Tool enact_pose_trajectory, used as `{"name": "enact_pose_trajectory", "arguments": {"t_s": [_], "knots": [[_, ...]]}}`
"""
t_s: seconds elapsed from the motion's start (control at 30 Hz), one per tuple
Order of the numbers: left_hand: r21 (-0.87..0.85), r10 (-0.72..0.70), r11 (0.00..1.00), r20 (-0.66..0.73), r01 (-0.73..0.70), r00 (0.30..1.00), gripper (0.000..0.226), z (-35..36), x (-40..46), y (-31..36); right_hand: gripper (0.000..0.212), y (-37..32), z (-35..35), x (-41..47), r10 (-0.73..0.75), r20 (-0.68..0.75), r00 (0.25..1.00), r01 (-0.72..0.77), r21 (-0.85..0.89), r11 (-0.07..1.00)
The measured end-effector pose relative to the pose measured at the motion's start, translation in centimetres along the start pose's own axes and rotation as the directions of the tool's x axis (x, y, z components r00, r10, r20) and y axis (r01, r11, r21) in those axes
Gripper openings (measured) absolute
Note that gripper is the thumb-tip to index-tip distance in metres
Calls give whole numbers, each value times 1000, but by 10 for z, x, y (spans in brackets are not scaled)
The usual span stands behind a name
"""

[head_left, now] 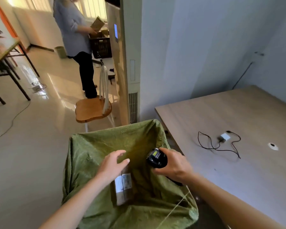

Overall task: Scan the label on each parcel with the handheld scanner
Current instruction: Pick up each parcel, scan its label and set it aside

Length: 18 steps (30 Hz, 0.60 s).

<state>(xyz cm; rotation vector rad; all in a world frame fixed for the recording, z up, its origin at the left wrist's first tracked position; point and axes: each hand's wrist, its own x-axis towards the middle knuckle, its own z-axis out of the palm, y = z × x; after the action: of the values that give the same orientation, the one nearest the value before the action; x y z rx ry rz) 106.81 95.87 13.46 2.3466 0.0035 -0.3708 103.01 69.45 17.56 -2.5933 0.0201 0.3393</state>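
A person stands over a green cloth bag [106, 142] whose mouth is held open like a bin; everything below is placed relative to that bag.

Inside the bag, low against its near wall, lies one brown parcel [120, 194] with its white label [123, 182] facing up. No other parcel can be seen in the bag, though its folds may hide some.

The left hand [113, 166] hangs over the bag's opening, just above the parcel's far end, fingers spread and loose, holding nothing. Whether it touches the parcel cannot be told.

The right hand [173, 166] is at the bag's right rim, fingers wrapped firmly around a black handheld scanner [156, 158]. The scanner's head points into the bag, roughly toward the parcel; no scanning beam shows on the label.

To the right of the bag stands a wooden table [248, 116] carrying only a black cable with a small white adapter [224, 137]. Beyond the bag is a wooden chair [92, 110], and farther off another person [73, 30] handles cardboard at a crate.

As a judgement: the parcel sitting in the bag may already be scanned or may be awaiting it. With none waiting on the table, the job looks either near its end or between parcels.
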Motion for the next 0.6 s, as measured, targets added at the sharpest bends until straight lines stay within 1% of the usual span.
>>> {"name": "enact_pose_trajectory", "arguments": {"t_s": [0.07,0.13,0.2,0.27,0.33,0.43,0.5,0.6], "knots": [[45,100,994,29,-101,995,52,1,-1,35,91,12,-35,-26,9,-36,999,-11,-46,999],[105,188,975,80,-196,979,60,6,-5,79,84,31,-75,-59,56,-83,995,-62,-72,996],[150,263,948,117,-279,958,72,14,-14,132,74,56,-116,-102,140,-147,979,-152,-76,985],[167,345,916,140,-365,928,82,26,-32,194,66,84,-157,-155,241,-211,947,-259,-62,964],[176,427,874,165,-453,889,91,46,-60,258,60,114,-197,-217,341,-297,892,-370,-45,928],[136,537,808,232,-574,811,98,89,-118,351,59,157,-244,-327,447,-433,783,-490,14,872],[78,602,763,279,-642,748,94,130,-172,411,61,183,-266,-409,500,-503,705,-545,67,836],[-7,692,680,338,-733,638,81,203,-265,486,58,219,-282,-538,586,-567,579,-616,166,770]]}}
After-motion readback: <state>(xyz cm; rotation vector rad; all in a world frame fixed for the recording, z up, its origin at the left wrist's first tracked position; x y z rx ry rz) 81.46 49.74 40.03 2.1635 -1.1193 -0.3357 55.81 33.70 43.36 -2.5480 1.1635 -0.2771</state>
